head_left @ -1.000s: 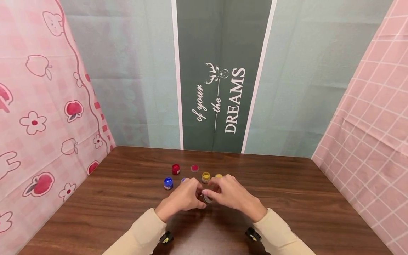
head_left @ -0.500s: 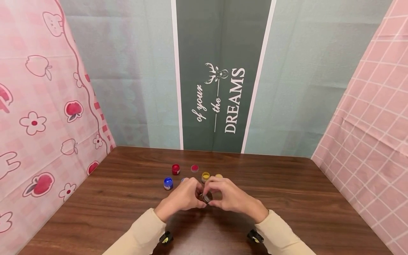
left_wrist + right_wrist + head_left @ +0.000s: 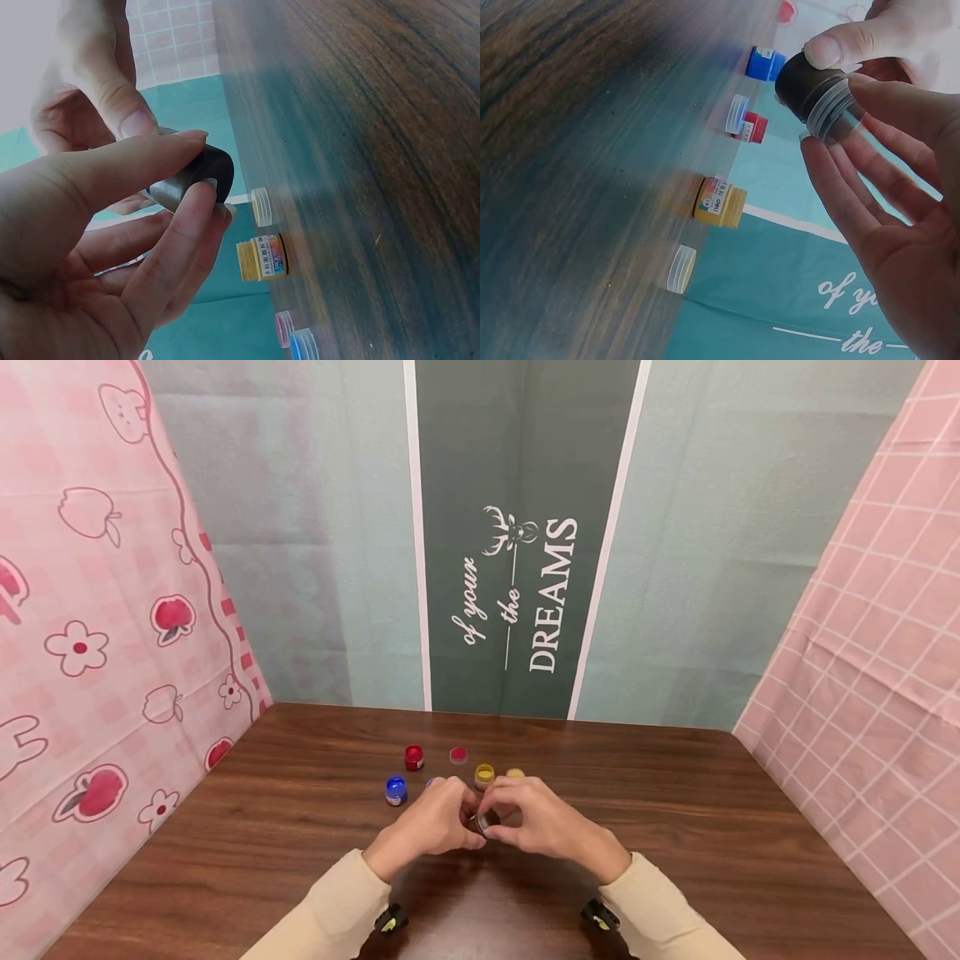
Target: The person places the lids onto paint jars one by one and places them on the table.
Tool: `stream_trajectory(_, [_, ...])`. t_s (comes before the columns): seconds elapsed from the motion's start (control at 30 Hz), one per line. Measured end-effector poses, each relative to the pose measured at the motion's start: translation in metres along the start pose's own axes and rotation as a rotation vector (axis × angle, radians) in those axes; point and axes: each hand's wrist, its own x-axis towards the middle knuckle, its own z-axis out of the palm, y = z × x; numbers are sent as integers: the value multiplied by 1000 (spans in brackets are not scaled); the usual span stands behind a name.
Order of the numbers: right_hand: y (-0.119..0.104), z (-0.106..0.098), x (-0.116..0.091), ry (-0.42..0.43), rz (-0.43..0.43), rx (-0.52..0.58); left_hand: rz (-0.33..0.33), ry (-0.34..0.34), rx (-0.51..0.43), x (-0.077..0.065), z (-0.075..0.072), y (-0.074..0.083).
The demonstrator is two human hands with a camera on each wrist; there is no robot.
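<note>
A small black paint jar [image 3: 806, 85] with a clear ridged screw lid [image 3: 832, 111] is held tilted above the table, its lid on the right-hand side. My left hand [image 3: 438, 818] grips the jar's dark body between thumb and fingers, as the left wrist view shows, where the jar [image 3: 214, 172] partly hides behind them. My right hand [image 3: 536, 814] pinches the rim of the lid with thumb and fingertips. Just beyond the hands stands an uncapped yellow paint jar [image 3: 484, 777], its lid [image 3: 681, 270] lying beside it.
Farther left on the brown wooden table [image 3: 712, 827] stand an open blue paint jar [image 3: 396, 791] and an open red one [image 3: 414, 758]. The red jar's lid [image 3: 458, 756] lies nearby. A blue-tinted lid [image 3: 736, 112] is partly hidden by my left hand in the head view.
My right hand has shifted its fingers on the lid: the thumb moved from the upper side to the lower side, and the fingers closed in. My left hand stays in place.
</note>
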Motion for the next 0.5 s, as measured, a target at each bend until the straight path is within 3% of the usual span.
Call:
stream_trajectory(0.23, [-2,2,3,25,59,-90,5,-2,-26,0,1,1])
stream_trajectory(0.5, [-3,5,4,43,105,-110,-4,-11,-30,2,2,2])
